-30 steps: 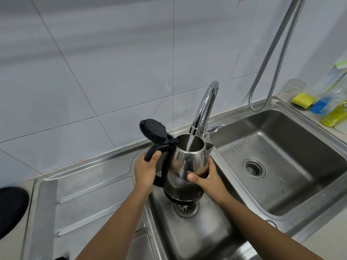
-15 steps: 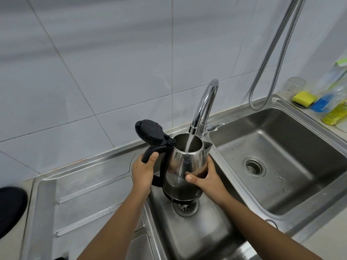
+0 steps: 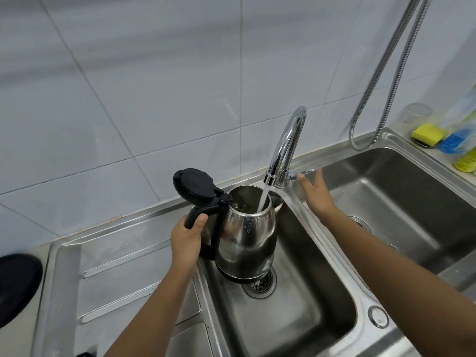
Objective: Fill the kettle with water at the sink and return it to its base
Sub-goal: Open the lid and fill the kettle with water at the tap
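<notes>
Nothing's covering the arms here, both forearms are showing bare all the way down to the bottom edge, no sleeves anywhere. The left hand (image 3: 186,240) and right hand (image 3: 318,194) aren't wearing rings, watches or gloves (short nails, as far as I'm seeing).

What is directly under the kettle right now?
The kettle, held by the left hand, hangs over the left basin's drain strainer. The kettle's base covers part of the strainer.
</notes>
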Action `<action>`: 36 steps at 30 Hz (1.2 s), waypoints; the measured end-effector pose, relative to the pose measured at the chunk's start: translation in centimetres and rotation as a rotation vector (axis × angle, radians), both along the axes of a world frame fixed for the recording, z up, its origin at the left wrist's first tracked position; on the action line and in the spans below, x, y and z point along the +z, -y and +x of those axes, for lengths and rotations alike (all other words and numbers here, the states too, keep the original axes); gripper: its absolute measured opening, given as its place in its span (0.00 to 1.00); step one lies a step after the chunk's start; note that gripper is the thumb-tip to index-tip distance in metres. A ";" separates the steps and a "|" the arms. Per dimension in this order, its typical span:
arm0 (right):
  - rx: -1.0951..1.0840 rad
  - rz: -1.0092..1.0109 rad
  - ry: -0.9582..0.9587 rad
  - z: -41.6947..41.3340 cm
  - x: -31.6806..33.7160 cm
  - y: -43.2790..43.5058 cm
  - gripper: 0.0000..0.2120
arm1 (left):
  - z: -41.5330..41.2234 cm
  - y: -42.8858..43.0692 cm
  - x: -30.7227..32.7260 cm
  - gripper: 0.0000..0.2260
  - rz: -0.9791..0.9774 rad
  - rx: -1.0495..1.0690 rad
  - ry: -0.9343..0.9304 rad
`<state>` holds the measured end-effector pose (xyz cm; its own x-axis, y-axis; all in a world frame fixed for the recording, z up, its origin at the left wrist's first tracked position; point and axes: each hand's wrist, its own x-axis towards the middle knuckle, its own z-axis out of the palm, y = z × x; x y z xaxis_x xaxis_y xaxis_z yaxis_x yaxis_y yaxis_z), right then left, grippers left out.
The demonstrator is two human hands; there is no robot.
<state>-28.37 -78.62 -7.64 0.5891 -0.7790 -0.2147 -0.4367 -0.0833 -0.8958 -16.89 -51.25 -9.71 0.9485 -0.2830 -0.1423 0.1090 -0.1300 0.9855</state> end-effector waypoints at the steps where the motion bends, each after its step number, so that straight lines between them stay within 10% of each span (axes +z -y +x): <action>1: -0.011 0.024 -0.003 0.8 -0.3 0.6 0.41 | 0.0 -0.2 -0.1 0.23 0.008 0.000 0.007; 18: -0.048 -0.122 -0.150 5.4 -0.1 3.6 0.40 | 0.0 -0.6 0.8 0.24 -0.073 0.006 0.033; 27: -0.019 0.009 0.198 -2.6 1.4 -7.9 0.31 | -1.6 -2.2 2.8 0.22 -0.036 0.001 0.049; 36: 0.346 0.173 0.253 -8.5 0.8 -15.7 0.59 | -5.9 -4.5 6.3 0.08 -0.052 0.049 0.052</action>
<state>-36.88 -62.92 -6.88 0.8588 -0.4928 -0.1400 -0.1753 -0.0259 -0.9842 -22.77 -46.79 -3.43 0.9671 -0.2421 -0.0787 0.0625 -0.0738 0.9953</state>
